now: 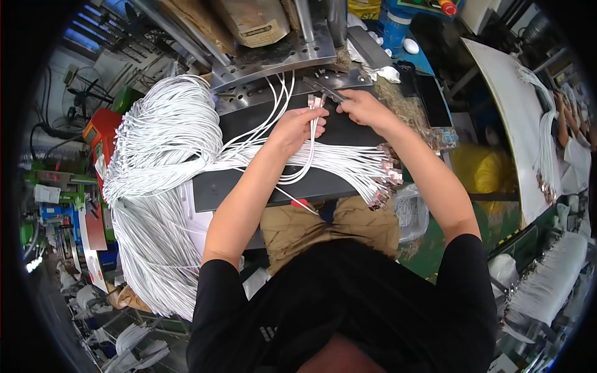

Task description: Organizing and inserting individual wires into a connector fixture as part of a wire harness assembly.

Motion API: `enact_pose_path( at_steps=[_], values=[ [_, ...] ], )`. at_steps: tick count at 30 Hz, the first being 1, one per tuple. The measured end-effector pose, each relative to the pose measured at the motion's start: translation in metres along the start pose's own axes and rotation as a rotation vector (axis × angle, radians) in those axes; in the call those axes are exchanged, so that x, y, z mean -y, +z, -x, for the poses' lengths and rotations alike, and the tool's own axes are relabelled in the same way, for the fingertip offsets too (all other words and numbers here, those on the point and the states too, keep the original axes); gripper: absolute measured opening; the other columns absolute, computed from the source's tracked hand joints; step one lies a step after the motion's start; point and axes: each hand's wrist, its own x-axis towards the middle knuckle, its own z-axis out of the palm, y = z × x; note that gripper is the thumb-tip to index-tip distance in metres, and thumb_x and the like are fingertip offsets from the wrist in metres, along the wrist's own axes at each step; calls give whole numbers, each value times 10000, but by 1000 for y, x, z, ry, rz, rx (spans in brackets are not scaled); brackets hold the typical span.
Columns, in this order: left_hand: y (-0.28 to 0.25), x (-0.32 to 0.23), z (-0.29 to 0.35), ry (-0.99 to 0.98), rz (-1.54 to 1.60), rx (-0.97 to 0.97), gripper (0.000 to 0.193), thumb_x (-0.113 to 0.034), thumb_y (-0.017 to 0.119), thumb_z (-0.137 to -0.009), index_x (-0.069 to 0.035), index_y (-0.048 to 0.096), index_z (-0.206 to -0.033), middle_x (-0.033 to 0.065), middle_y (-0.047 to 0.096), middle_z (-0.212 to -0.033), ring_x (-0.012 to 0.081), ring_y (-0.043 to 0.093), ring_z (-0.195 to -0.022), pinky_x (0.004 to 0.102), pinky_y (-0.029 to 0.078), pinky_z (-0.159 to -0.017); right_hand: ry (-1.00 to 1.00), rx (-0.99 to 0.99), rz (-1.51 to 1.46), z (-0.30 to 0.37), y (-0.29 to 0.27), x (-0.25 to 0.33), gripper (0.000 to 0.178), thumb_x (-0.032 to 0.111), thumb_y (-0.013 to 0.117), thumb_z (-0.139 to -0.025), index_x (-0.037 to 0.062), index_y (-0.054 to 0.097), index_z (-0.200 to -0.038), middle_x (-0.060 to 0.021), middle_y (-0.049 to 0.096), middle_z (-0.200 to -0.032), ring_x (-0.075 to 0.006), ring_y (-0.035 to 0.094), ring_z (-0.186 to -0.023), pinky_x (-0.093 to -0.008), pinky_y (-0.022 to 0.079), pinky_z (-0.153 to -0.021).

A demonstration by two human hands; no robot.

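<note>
Two hands work above one black tabletop (351, 132). The left hand (300, 129) is closed around a small group of white cables (311, 153), their plugs (315, 101) poking up past the fingers; I cannot tell exactly how many it holds. The right hand (367, 110) is closed around one dark grey tool (333, 93), whose tip points up and left, near those plugs; the tool's kind is unclear.

One thick bundle (165, 124) of white cables, too many to count, is looped at the tabletop's left side. A flat spread of cables (348, 163) crosses the tabletop beneath the left hand, with its brownish ends (387, 177) at the right edge. One machine (273, 65) stands behind the tabletop; one blue container (396, 32) and one white rounded object (410, 46) sit beyond it to the right.
</note>
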Motion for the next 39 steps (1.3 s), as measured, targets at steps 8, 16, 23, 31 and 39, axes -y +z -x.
enact_pose_path(
  at_steps=[8, 16, 23, 31, 39],
  values=[
    [15, 5, 0, -4, -458, 4, 132, -185, 706, -895, -58, 709, -930, -19, 661, -751, 67, 597, -669, 197, 447, -607, 235, -67, -526, 7, 10, -3, 384, 250, 523, -921, 21, 685, -1183, -100, 682, -815, -145, 593, -607, -326, 448, -553],
    [26, 4, 3, 21, -341, -7, 198, -240, 727, -901, -49, 714, -952, -29, 654, -753, 56, 581, -650, 186, 446, -620, -16, -162, -195, 9, 19, -15, 389, 252, 558, -906, -33, 685, -1138, -93, 690, -826, -151, 625, -689, -285, 487, -654],
    [-2, -5, -2, -67, -364, -12, 254, -281, 696, -936, -39, 712, -1012, -30, 652, -802, 63, 589, -672, 196, 476, -656, 59, 21, -370, 14, 0, -8, 349, 135, 618, -871, -2, 662, -1189, -28, 683, -872, -81, 574, -696, -230, 438, -617],
    [24, 0, 3, 6, -312, -78, 286, -305, 693, -938, -36, 707, -1035, -32, 640, -785, 81, 597, -673, 218, 481, -650, -91, 92, -218, 17, 1, -13, 394, 244, 740, -879, 15, 664, -1190, -48, 696, -948, -77, 606, -796, -240, 472, -672],
    [2, 2, -2, -13, -469, -53, 231, -280, 693, -929, -50, 686, -933, -12, 662, -790, 88, 616, -671, 245, 503, -642, 79, 126, -389, 27, -15, -2, 428, 251, 780, -864, -3, 656, -1185, -55, 705, -970, -97, 626, -838, -250, 487, -732]
  ],
)
